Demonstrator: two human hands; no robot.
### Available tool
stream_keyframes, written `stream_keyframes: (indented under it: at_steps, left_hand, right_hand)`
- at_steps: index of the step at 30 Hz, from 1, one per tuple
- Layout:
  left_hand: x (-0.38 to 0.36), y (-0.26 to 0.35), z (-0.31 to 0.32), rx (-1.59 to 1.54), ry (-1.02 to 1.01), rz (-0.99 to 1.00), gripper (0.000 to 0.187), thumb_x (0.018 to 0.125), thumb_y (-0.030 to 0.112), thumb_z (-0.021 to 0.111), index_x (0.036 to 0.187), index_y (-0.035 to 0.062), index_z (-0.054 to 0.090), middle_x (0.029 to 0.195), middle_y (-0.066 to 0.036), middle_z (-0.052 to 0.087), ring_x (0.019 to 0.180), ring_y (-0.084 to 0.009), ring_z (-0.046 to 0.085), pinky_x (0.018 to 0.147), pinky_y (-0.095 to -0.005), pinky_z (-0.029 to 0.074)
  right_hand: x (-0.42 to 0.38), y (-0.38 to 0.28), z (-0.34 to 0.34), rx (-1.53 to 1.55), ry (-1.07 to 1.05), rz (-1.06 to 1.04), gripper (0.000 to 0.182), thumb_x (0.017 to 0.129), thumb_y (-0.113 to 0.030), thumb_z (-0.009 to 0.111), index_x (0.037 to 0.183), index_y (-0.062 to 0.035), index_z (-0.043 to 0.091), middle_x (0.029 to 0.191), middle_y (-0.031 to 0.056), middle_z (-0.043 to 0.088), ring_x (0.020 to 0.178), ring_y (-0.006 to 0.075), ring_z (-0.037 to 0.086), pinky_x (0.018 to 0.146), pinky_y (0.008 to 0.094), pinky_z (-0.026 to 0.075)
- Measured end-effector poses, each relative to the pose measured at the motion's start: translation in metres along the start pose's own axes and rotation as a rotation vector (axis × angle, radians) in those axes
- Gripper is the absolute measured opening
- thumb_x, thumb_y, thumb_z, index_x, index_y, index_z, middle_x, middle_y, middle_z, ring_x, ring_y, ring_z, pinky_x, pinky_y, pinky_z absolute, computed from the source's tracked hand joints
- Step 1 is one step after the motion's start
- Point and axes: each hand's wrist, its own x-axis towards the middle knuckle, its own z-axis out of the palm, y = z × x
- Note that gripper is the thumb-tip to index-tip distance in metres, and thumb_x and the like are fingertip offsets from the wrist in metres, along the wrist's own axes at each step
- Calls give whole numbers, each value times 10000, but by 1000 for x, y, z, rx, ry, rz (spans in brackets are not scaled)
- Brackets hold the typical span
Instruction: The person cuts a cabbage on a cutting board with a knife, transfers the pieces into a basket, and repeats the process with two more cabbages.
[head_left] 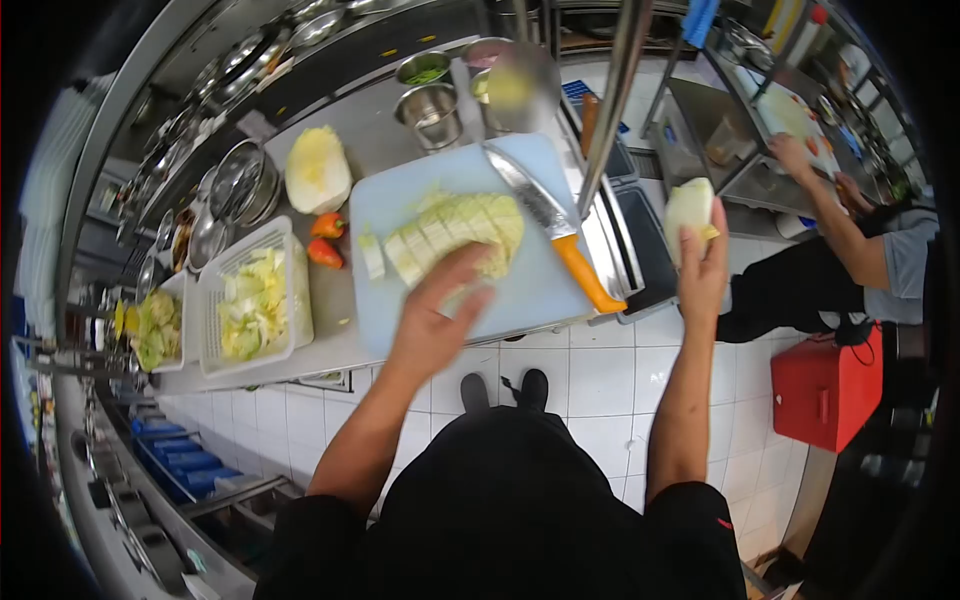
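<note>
My left hand (440,315) hovers at the near side of the cut napa cabbage (455,232), thumb and fingers apart and slightly blurred; I see nothing in it. Cross-cuts divide the cabbage into chunks on a pale blue cutting board (545,290). Out to the right, past the board, my right hand (704,270) grips a pale cabbage piece (690,212), held up with fingers around its lower part. A kitchen knife (540,205) with an orange handle lies along the board's right side, its handle end reaching over the edge.
Left of the board are a cabbage half (318,170), two orange-red peppers (326,238) and a white basket (302,300) of cut leaves. Metal pots (430,112) stand behind. A dark bin (645,235) sits right of the counter. A co-worker (850,250) works at another table, near a red box (825,390).
</note>
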Motion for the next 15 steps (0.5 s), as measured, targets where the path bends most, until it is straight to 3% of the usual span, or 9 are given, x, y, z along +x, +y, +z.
stream_keyframes:
  at_steps: [1, 3, 4, 6, 7, 8, 10, 12, 15]
  left_hand:
    - [-4, -15, -14, -127, 159, -129, 406, 977, 88, 658, 1371, 27, 578, 1361, -78, 606, 1230, -176, 576, 1030, -337, 479]
    - [-8, -53, -50, -85, 345, -198, 390, 995, 90, 616, 1380, 43, 579, 1321, -109, 632, 1134, -160, 603, 956, -289, 496]
    - [-7, -73, -64, -121, 423, -253, 402, 994, 106, 618, 1387, 42, 572, 1315, -128, 634, 1110, -179, 618, 938, -293, 508]
    - [1, -91, -79, 176, 372, -340, 435, 959, 132, 647, 1379, 43, 580, 1307, -181, 628, 1101, -238, 637, 933, -325, 519]
    - [6, -101, -85, 318, 334, -381, 453, 941, 145, 662, 1375, 43, 584, 1303, -207, 625, 1097, -267, 646, 930, -341, 525]
    - [6, -121, -88, 577, 291, -319, 482, 924, 159, 667, 1384, 48, 575, 1286, -221, 628, 1090, -293, 648, 911, -362, 534]
    - [9, -167, -94, 1090, 189, -171, 541, 889, 186, 678, 1401, 58, 558, 1251, -249, 635, 1076, -345, 650, 872, -405, 553]
    - [16, -183, -98, 958, 96, -363, 599, 879, 205, 664, 1441, 67, 513, 1218, -240, 648, 1084, -368, 646, 869, -438, 550]
    - [14, -166, -100, 544, 97, -708, 630, 913, 228, 629, 1495, 72, 446, 1183, -205, 673, 1078, -365, 651, 879, -444, 546]
  right_hand:
    - [8, 10, -2, -59, -13, 53, 530, 1017, -188, 597, 1501, -33, 445, 1480, 245, 502, 1350, 345, 519, 1091, 371, 417]
    - [20, 70, -9, -552, -160, -78, 468, 995, -205, 631, 1421, -32, 543, 1404, 241, 567, 1261, 347, 591, 1028, 385, 470]
    - [21, 54, -1, -421, -202, -45, 451, 988, -210, 641, 1395, -30, 566, 1379, 231, 588, 1227, 342, 612, 1005, 389, 485]
    - [6, -18, 13, -178, -304, 41, 420, 973, -219, 662, 1342, -27, 610, 1328, 212, 630, 1160, 332, 653, 961, 398, 514]
    - [1, -52, 30, -109, -438, -33, 430, 959, -236, 684, 1339, -48, 615, 1293, 195, 655, 1099, 313, 683, 910, 403, 538]
    - [-4, -74, 51, -117, -579, 37, 442, 949, -255, 698, 1341, -66, 619, 1313, 194, 644, 1150, 345, 657, 959, 401, 519]
    - [-6, -84, 102, -48, -740, -242, 589, 967, -420, 647, 1395, -25, 560, 1410, 250, 564, 1308, 412, 536, 1092, 421, 438]
    - [0, -87, 151, -200, -881, -226, 790, 968, -613, 540, 1492, -29, 450, 1481, 322, 456, 1362, 460, 468, 1128, 444, 405]
    - [4, -97, 192, -319, -996, -75, 933, 936, -722, 491, 1557, -40, 348, 1517, 349, 392, 1440, 440, 382, 1179, 453, 331]
